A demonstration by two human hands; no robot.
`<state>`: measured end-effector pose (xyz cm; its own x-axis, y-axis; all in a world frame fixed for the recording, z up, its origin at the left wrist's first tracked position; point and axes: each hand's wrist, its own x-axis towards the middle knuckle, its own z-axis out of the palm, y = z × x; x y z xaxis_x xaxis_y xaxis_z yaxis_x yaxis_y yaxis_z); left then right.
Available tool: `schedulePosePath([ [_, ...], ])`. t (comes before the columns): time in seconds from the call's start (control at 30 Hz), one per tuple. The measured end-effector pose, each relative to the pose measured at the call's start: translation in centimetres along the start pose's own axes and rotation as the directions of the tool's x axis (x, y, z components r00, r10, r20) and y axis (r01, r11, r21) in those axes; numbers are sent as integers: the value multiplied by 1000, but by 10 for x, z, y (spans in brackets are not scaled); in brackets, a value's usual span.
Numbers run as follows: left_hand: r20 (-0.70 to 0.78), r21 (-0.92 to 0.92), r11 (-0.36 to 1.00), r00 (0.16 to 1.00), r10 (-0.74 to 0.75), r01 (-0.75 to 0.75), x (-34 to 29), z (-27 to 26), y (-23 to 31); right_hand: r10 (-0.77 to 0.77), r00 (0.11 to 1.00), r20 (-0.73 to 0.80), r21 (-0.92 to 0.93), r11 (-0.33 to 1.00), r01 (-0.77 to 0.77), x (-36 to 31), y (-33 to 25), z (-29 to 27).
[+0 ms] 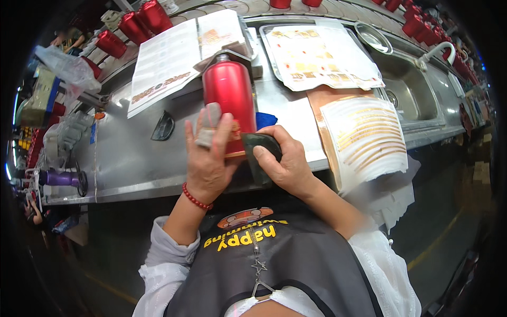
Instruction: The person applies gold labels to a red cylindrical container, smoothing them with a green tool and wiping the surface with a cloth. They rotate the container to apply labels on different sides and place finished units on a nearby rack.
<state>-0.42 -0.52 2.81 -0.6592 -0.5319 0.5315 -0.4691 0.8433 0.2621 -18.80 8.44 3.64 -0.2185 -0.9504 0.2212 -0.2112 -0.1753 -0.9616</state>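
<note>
Along the left end of the steel countertop, a purple cylinder lies on its side, with a crumpled clear plastic bag farther back. Moving right, a loose dark scraper blade sits flat on bare steel, and behind it a white decal sheet stretches toward the far edge.

Now the middle, where the action is: a glossy red metal bottle lies above the near edge, silver neck pointing to the far edge, base toward the person. Across its lower left side goes the left hand, fingers extended and parted, some wrapped in grey; whether it grips underneath, I cannot tell. A red bead bracelet rings that wrist. At the bottle's lower right side, the right hand has its thumb pressed down and fingers curled, closed firmly on a dark green scraper. Just behind that, a blue cloth peeks out.

Over to the right, patterned decals lie on a tray near the far edge; nearer the front edge, a gold-striped sheet overlaps a brown board. Finally, near the right end, a steel sink with its pale curved faucet.
</note>
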Motion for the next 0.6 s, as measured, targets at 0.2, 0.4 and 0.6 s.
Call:
schedulePosePath([
  [0.2, 18, -248, 936, 968, -252, 248, -40, 11, -19, -167, 985, 32, -399, 902, 165, 15, -7, -57],
  [0.4, -32, -279, 932, 967, -251, 233, -36, 11, -16, -419, 887, 192, -638, 634, 438, 154, -3, -120],
  [0.6, -45, -366, 902, 964, -263, 229, -38, 16, -20, -193, 841, 505, -737, 410, 537, 334, 70, -38],
])
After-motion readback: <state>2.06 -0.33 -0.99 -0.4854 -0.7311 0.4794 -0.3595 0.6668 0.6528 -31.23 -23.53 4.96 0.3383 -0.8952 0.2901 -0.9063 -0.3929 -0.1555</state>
